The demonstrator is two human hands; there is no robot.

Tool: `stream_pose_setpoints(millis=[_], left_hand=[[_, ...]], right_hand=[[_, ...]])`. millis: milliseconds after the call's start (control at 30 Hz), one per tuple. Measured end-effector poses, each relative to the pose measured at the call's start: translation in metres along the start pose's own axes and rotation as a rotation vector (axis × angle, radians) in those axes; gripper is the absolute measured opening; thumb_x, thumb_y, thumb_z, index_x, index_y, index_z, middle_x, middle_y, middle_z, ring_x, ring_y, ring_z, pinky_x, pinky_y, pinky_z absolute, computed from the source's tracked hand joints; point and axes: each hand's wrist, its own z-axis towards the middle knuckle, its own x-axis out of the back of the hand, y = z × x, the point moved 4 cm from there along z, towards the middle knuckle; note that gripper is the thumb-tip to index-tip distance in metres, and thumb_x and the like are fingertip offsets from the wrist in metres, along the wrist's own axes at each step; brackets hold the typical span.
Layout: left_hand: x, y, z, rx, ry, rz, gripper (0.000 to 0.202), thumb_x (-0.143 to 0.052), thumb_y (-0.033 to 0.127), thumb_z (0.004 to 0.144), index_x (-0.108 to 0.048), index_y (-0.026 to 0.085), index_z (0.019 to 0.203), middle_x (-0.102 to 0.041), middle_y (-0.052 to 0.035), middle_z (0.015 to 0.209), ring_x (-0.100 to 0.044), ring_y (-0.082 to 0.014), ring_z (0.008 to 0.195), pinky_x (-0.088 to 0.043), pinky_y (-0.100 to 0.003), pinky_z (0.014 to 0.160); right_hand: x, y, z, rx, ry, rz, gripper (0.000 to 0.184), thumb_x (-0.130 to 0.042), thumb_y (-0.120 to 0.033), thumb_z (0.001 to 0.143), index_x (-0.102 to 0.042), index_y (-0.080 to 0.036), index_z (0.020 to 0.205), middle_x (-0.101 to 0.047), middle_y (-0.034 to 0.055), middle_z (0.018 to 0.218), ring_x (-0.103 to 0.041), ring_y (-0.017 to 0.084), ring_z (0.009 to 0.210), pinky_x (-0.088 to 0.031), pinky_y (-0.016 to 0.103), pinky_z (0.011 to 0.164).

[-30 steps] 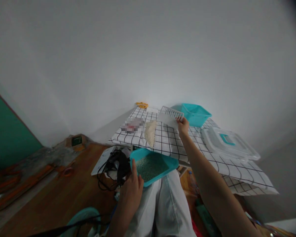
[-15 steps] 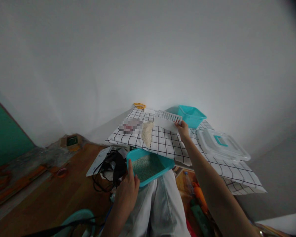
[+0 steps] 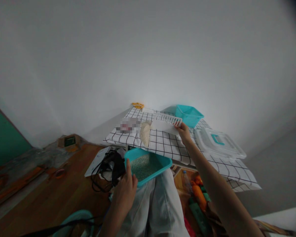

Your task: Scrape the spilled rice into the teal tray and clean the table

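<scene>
My left hand [image 3: 124,194] grips the near left corner of a teal tray [image 3: 160,166] filled with pale grain, held over my lap just below the table edge. My right hand [image 3: 184,131] reaches out over the checked tablecloth [image 3: 172,146] and holds a white slotted plastic scraper [image 3: 165,122], its flat edge lying on the cloth. A heap of white grain [image 3: 145,132] lies on the cloth just left of the scraper, near the table's front edge above the tray.
A teal basin [image 3: 188,115] stands at the back of the table. A clear lidded box with a teal handle [image 3: 218,142] sits at the right. A yellow object [image 3: 137,105] lies at the far corner. Black cables [image 3: 107,168] hang left of the tray.
The scraper in my right hand has slid left across the cloth, closer to the grain heap. The tray has stayed under the table edge.
</scene>
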Motion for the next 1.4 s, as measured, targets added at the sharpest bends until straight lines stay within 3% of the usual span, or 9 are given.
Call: stream_pose_setpoints(millis=[433, 667, 933, 1233, 1400], left_hand=[[-0.003, -0.005, 0.003, -0.015, -0.006, 0.004, 0.064, -0.025, 0.022, 0.101, -0.002, 0.002, 0.157, -0.078, -0.0147, 0.101, -0.073, -0.0244, 0.1, -0.045, -0.029, 0.069], [-0.005, -0.006, 0.004, -0.016, -0.021, 0.0, 0.064, -0.023, 0.023, 0.1, 0.0, 0.004, 0.157, -0.076, -0.0164, 0.114, -0.073, -0.0245, 0.1, -0.046, -0.031, 0.072], [0.0, -0.001, 0.001, 0.012, -0.036, 0.008, 0.064, -0.025, 0.02, 0.101, 0.001, 0.001, 0.156, -0.077, -0.0169, 0.107, -0.073, -0.0262, 0.102, -0.045, -0.032, 0.071], [-0.003, -0.005, 0.003, -0.01, -0.008, 0.003, 0.064, -0.026, 0.022, 0.101, -0.002, 0.003, 0.157, -0.078, -0.015, 0.104, -0.073, -0.0237, 0.098, -0.043, -0.029, 0.067], [-0.005, -0.007, 0.003, -0.013, 0.0, 0.001, 0.064, -0.025, 0.023, 0.101, -0.001, 0.003, 0.157, -0.078, -0.0143, 0.101, -0.074, -0.0234, 0.093, -0.043, -0.029, 0.066]], right_hand=[[0.008, -0.025, -0.032, 0.041, -0.062, 0.032, 0.026, -0.063, -0.036, 0.094, -0.065, -0.015, 0.109, -0.068, 0.0056, 0.108, -0.067, 0.019, 0.092, -0.056, 0.04, 0.082], [0.009, -0.048, -0.053, 0.022, -0.051, 0.07, 0.018, -0.071, -0.037, 0.08, -0.068, -0.021, 0.089, -0.072, 0.0026, 0.089, -0.065, 0.021, 0.082, -0.051, 0.037, 0.079], [0.01, -0.067, -0.073, 0.0, -0.056, 0.103, 0.015, -0.071, -0.037, 0.077, -0.068, -0.023, 0.083, -0.072, 0.0027, 0.085, -0.064, 0.022, 0.079, -0.05, 0.035, 0.076], [0.013, -0.078, -0.102, -0.045, -0.062, 0.14, 0.013, -0.07, -0.036, 0.081, -0.07, -0.026, 0.09, -0.074, 0.0034, 0.09, -0.066, 0.025, 0.085, -0.051, 0.039, 0.082], [0.012, -0.09, -0.103, -0.048, -0.103, 0.188, 0.018, -0.071, -0.039, 0.081, -0.071, -0.026, 0.092, -0.076, 0.0054, 0.094, -0.068, 0.026, 0.089, -0.052, 0.04, 0.084]])
